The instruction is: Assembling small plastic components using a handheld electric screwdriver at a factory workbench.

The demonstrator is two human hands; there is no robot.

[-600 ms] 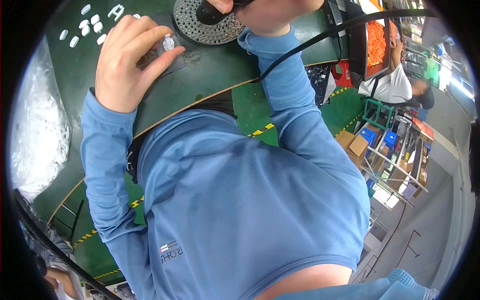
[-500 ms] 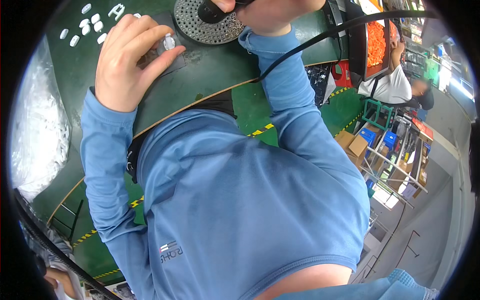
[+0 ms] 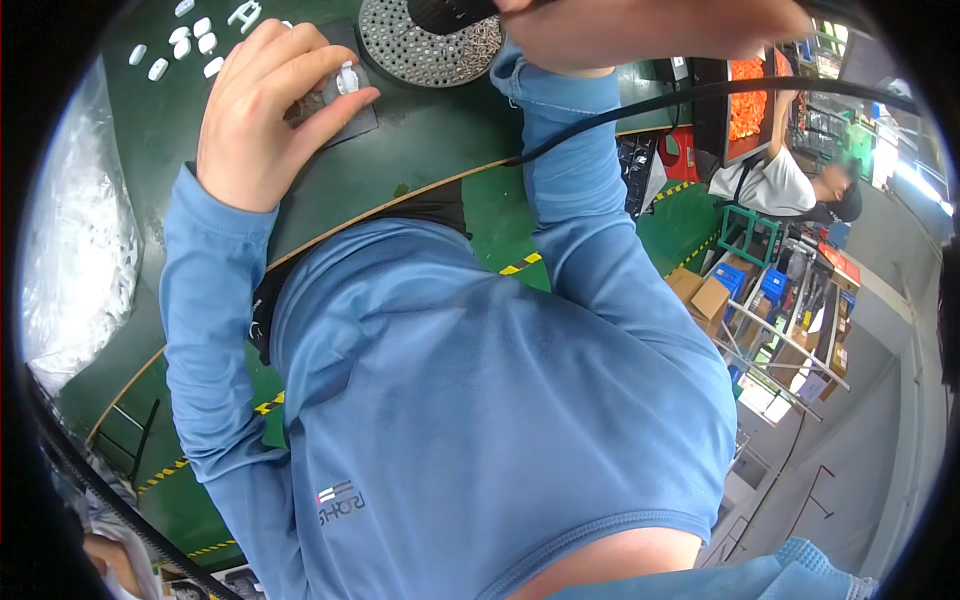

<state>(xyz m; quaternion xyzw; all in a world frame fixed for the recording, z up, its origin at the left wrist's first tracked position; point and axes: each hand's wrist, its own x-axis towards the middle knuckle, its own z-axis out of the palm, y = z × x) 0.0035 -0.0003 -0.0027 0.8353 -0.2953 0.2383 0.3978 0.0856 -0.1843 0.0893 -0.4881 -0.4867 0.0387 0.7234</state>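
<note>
My left hand (image 3: 262,110) rests at the table's near edge, its thumb and fingers closed about a small white plastic part (image 3: 347,79) over a dark flat mat (image 3: 362,122). At the top edge my right hand (image 3: 650,28) is closed on a black handheld tool (image 3: 447,12), partly cut off by the frame. That tool hangs above a round grey tray full of holes (image 3: 385,50). Small metal screws (image 3: 483,48) lie gathered at the tray's right side. To the left of my left hand, several white plastic parts (image 3: 180,40) are scattered on the green table (image 3: 430,130).
A clear bag of white parts (image 3: 85,260) lies at the left. A black cable (image 3: 680,97) arcs across the right side. Beyond it are a bin of orange parts (image 3: 748,105), a red object (image 3: 679,155), a seated person (image 3: 775,185) and shelving with boxes (image 3: 780,310).
My right hand has moved right and is blurred, with the tool shifting slightly up and right. My left hand keeps its hold on the white part. The whole view has shifted a little.
</note>
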